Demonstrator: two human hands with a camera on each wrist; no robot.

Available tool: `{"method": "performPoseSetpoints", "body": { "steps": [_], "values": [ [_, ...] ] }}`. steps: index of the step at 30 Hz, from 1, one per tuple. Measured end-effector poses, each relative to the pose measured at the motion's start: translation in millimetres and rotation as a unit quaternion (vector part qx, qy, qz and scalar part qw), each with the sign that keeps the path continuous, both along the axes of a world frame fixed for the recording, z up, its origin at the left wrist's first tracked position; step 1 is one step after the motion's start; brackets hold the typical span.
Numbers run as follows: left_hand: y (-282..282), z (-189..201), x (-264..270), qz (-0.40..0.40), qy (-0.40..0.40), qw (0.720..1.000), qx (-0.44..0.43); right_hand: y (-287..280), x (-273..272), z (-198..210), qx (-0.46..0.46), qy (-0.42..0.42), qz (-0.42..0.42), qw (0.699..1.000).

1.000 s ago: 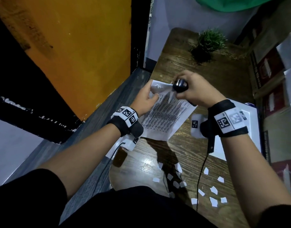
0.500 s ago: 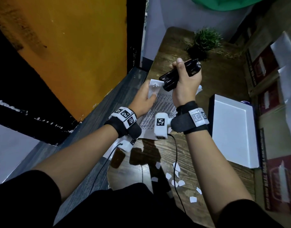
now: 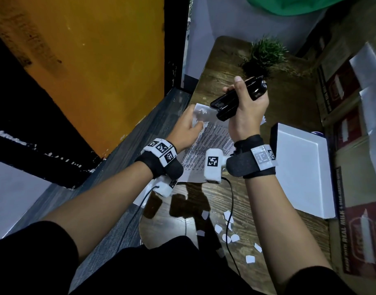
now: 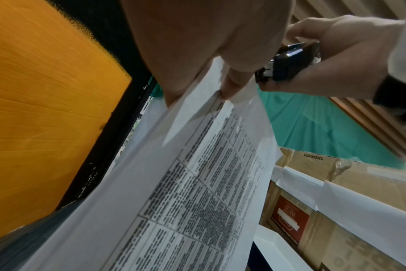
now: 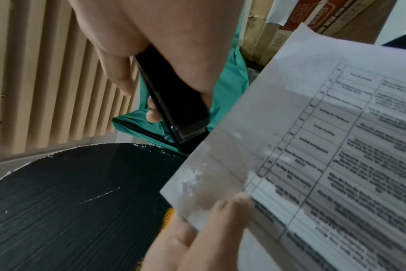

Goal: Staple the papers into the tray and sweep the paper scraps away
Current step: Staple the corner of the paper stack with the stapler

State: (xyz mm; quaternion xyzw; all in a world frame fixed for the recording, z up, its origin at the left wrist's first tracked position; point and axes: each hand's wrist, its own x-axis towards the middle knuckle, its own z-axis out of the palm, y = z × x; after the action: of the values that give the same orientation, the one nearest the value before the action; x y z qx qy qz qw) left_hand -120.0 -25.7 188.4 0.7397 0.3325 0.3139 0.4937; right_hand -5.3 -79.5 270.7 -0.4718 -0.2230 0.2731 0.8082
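Note:
My left hand (image 3: 188,129) pinches the printed papers (image 3: 212,143) near their top left corner and holds them up off the wooden table (image 3: 267,201). My right hand (image 3: 246,109) grips a black stapler (image 3: 236,96), its nose at the papers' top edge. In the left wrist view the stapler (image 4: 287,62) sits just right of my fingertips (image 4: 232,86) on the papers (image 4: 209,183). In the right wrist view the stapler (image 5: 174,110) reaches the edge of the papers (image 5: 313,146). A white tray (image 3: 301,173) lies on the right. Several white paper scraps (image 3: 227,226) lie on the near part of the table.
A small green plant (image 3: 265,54) stands at the far end of the table. Cardboard boxes (image 3: 353,145) line the right side. An orange panel with a black frame (image 3: 87,60) stands on the left, with floor below it. Wrist camera cables hang over the table.
My right hand turned over and rose with the stapler, which now points at the papers' top corner. The left hand kept its hold on the papers.

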Motion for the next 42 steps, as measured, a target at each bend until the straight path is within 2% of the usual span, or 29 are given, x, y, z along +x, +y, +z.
{"method": "performPoseSetpoints", "body": {
  "steps": [4, 10, 17, 24, 26, 29, 33, 36, 39, 42],
  "values": [
    [1, -1, 2, 0.001, -0.005, 1.0, 0.005, -5, 0, -1, -0.003, -0.045, 0.006, 0.999],
    [-6, 4, 7, 0.002, -0.01, 1.0, 0.029, -6, -9, -5, -0.01, -0.069, -0.023, 0.997],
    [-10, 7, 8, 0.001, -0.004, 0.999, 0.045, -1, -15, -4, -0.012, -0.046, -0.062, 0.997],
    [-12, 7, 8, -0.021, -0.013, 1.0, -0.014, 7, -16, -2, -0.044, 0.004, -0.118, 0.992],
    [-13, 6, 7, -0.032, -0.025, 0.998, -0.043, 10, -15, -2, -0.055, 0.014, -0.12, 0.991],
    [-15, 3, 8, -0.031, -0.015, 0.999, -0.034, 12, -14, -6, -0.053, 0.015, -0.107, 0.993],
    [-14, 3, 13, 0.004, 0.006, 1.0, -0.024, 5, -6, -6, -0.007, -0.078, -0.063, 0.995],
    [-13, -4, 19, 0.005, 0.037, 0.999, -0.013, -13, 25, -6, 0.017, -0.097, -0.121, 0.988],
    [-13, -8, 25, 0.024, 0.031, 0.999, -0.02, -50, 80, -35, -0.096, -0.14, -0.161, 0.972],
    [-13, -12, 32, 0.028, 0.014, 0.999, -0.027, -107, 134, -77, -0.309, -0.203, -0.106, 0.923]
  ]
}}
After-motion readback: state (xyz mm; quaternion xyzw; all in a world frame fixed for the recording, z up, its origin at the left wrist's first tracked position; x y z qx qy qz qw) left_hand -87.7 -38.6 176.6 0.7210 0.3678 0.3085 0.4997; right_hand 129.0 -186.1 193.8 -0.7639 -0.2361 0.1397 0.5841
